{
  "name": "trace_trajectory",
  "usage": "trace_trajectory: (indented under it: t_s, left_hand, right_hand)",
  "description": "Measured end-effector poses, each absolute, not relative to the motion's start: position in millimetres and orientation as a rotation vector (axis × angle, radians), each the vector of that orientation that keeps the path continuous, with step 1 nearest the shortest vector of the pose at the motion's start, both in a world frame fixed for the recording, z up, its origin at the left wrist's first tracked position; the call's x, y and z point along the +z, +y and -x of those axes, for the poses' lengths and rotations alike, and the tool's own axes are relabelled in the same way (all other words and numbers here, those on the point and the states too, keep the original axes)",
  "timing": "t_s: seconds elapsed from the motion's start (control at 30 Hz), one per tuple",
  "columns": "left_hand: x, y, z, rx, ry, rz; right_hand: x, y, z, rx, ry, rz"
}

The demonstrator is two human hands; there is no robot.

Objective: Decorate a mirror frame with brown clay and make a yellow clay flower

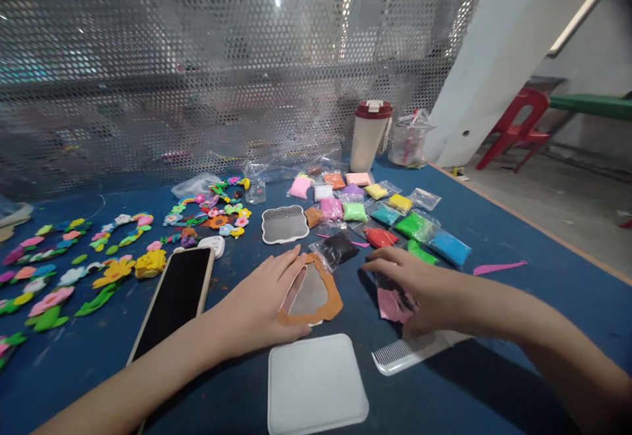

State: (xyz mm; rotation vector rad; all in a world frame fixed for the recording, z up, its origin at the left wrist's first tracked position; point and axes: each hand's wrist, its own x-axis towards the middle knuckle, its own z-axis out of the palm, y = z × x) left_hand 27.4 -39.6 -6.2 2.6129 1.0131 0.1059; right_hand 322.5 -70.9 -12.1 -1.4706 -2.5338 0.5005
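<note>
My left hand (266,297) holds the left side of a small mirror (310,293) with a wavy orange-brown clay rim, thumb below and fingers above. My right hand (419,290) is curved over a pink and dark packet (392,305), fingers apart; whether it touches the packet is unclear. Just below that hand lies a white comb (405,354). A white rounded square board (316,382) is nearest to me. Behind the clay-rimmed mirror are a black clay packet (338,249) and a second mirror with a white wavy frame (285,224).
Colourful clay packets (353,211) spread behind my hands. A phone (175,293) and clay-decorated pieces (118,270) are at the left. Farther back stand a tumbler (368,137) and a plastic bag (409,142) near a perforated metal screen (197,79). A pink tool (498,267) lies right.
</note>
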Motion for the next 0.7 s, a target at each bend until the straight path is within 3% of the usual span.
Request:
trace_trajectory:
  t_s: [0.13,0.3,0.7]
  left_hand:
    - [-5.4,-32.5,-27.4,0.117,1.038,-2.576]
    - [-8.6,-25.0,-19.0,0.158,1.026,-2.624]
    - [11.2,-49.2,-32.6,0.33,1.085,-2.512]
  right_hand:
    - [-27.6,-59.9,-327.1,0.49,-2.439,1.521]
    - [-14.2,-43.1,-321.1,0.711,-2.076,1.523]
    - [-10.9,-56.3,-287.0,0.876,-1.652,1.445]
